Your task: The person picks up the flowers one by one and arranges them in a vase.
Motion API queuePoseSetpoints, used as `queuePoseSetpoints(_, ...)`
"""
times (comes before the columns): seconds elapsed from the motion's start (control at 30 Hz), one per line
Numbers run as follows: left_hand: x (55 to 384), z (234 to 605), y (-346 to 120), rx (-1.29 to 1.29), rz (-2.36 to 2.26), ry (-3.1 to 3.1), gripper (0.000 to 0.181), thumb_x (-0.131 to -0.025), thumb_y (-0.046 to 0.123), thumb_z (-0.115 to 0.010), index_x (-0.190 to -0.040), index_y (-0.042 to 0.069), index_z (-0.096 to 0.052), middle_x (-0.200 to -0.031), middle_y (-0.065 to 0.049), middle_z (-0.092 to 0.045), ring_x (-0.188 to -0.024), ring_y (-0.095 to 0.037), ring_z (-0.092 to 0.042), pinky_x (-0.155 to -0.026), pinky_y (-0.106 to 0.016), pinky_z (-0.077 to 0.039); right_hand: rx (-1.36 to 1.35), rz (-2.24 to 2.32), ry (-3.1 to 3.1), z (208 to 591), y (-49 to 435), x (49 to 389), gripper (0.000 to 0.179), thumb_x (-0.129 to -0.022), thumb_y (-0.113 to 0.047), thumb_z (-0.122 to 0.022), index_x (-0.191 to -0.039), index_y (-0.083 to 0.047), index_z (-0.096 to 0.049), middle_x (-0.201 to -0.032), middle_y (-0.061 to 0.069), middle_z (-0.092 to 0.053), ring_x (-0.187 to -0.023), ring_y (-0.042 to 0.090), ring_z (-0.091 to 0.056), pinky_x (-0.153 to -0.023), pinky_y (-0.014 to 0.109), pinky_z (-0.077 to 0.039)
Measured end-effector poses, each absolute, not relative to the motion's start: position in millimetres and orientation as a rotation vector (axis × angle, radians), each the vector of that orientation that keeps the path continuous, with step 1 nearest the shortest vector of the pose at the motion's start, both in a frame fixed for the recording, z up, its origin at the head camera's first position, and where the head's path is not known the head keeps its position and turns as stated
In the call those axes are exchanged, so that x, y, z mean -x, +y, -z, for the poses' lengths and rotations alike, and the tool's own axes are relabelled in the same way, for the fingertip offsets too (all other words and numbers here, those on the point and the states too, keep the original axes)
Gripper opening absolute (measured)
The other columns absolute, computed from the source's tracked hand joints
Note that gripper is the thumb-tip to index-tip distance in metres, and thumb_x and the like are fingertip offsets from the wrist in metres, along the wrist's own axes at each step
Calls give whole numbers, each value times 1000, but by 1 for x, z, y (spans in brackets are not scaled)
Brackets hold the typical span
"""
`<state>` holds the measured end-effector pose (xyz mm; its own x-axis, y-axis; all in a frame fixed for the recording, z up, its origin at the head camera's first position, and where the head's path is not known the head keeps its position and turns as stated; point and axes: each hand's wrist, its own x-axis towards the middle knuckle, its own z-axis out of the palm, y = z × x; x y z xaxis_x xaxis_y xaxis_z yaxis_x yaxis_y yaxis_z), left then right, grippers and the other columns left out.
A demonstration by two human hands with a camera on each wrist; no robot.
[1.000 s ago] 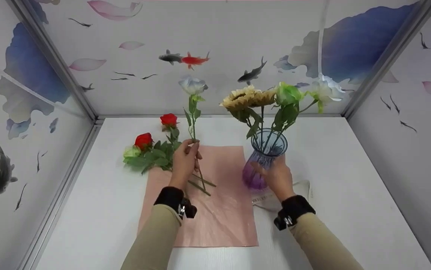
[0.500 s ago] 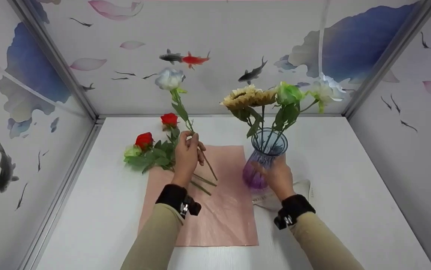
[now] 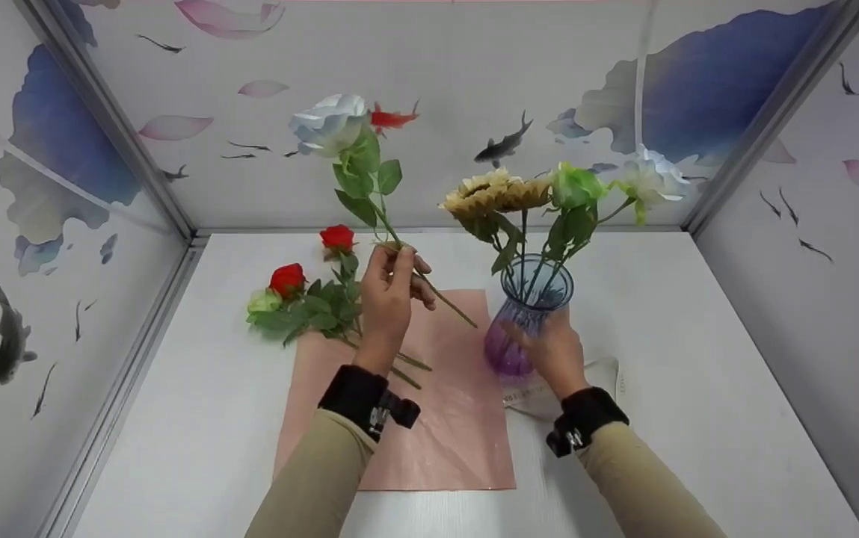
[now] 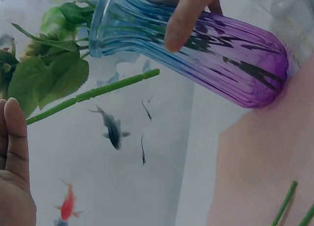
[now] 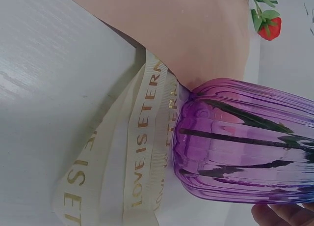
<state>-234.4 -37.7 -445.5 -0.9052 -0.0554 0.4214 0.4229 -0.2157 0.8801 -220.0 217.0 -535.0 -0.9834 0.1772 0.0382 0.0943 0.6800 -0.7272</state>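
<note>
My left hand [image 3: 390,299] pinches the green stem of a white artificial rose [image 3: 332,125]. The flower leans up and left, and its bare stem end [image 4: 132,80] points toward the vase. My right hand [image 3: 555,350] grips the side of a ribbed glass vase [image 3: 510,351], blue at the rim and purple at the base, which stands upright. In it are cream sunflowers [image 3: 496,193], a green rose [image 3: 576,187] and another white rose [image 3: 650,179]. Their stems show through the glass in the right wrist view.
Two red roses [image 3: 287,280] and a pale green one [image 3: 262,305] lie at the left, stems across a pink wrapping sheet [image 3: 444,433]. Cream ribbon [image 5: 142,152] printed with gold letters lies by the vase base. Printed panels [image 3: 444,60] wall in the white table.
My left hand has moved up and right with the white rose. The rose has tilted left, its stem end swinging toward the vase. The right hand and vase stay put.
</note>
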Motion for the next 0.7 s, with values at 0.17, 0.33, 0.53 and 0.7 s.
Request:
queuePoseSetpoints(0.17,230,434,-32,479,2276,-1620,30,-111,28,-47,-115,-2,-49,-96,-19,-63,-61,-25,-65,-60,-43,-61,226,-1207,-2775,535,217,220,105,-86,-62,-75,-153,-4,-20,-143,32,-53,-126,51,-56,-106,60,-45)
queuePoseSetpoints(0.33,227,429,-30,518,2307,-1515,27,-111,26,-48,-115,0,-51,-97,-18,-65,-63,-25,-67,-63,-46,-61,218,-1203,-2772,534,216,220,105,-86,-63,-74,-153,-3,-20,-141,33,-54,-125,52,-56,-105,60,-45)
queuePoseSetpoints(0.53,225,425,-27,571,2306,-1448,22,-111,22,-47,-114,0,-52,-98,-18,-66,-66,-25,-69,-67,-48,-61,171,-1167,-2751,537,217,219,101,-88,-57,-75,-152,-1,-21,-140,35,-54,-122,54,-57,-103,61,-46)
queuePoseSetpoints(0.7,225,424,-22,574,2290,-1520,24,-111,21,-48,-116,-2,-53,-103,-25,-66,-75,-30,-73,-73,-49,-62,157,-1162,-2732,538,217,219,97,-89,-52,-76,-151,-2,-22,-139,33,-55,-123,54,-57,-103,62,-46)
